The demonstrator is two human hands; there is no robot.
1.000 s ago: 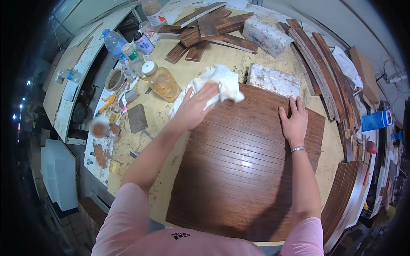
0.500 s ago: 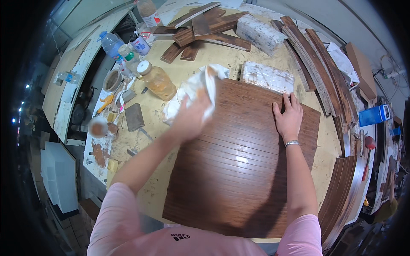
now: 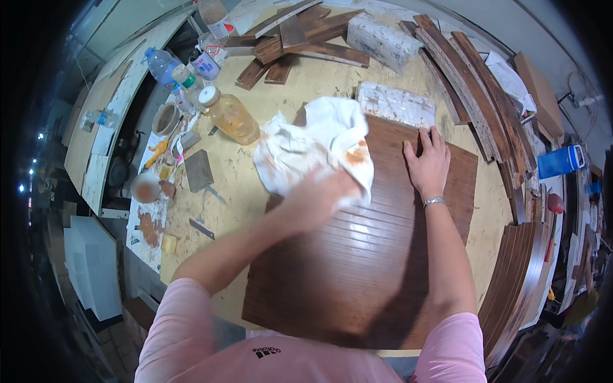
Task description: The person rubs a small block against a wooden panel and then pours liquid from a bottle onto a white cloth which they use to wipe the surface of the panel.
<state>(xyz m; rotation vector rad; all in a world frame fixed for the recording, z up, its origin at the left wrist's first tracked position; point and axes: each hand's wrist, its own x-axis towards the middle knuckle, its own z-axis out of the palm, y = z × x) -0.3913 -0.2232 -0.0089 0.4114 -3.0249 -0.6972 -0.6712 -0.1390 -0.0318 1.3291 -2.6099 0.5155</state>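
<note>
Left hand (image 3: 322,198) bunches the soft, limp stained rag (image 3: 313,150) on the stiff slatted wood panel (image 3: 364,255), right hand (image 3: 426,163) flat, fingers spread, steadying it.

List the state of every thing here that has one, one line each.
white cloth: crumpled, stained brown, under the left hand
dark slatted panel: flat on the bench, glossy
right hand: flat on the panel, fingers spread
amber jar: lid on, lying tilted
</note>
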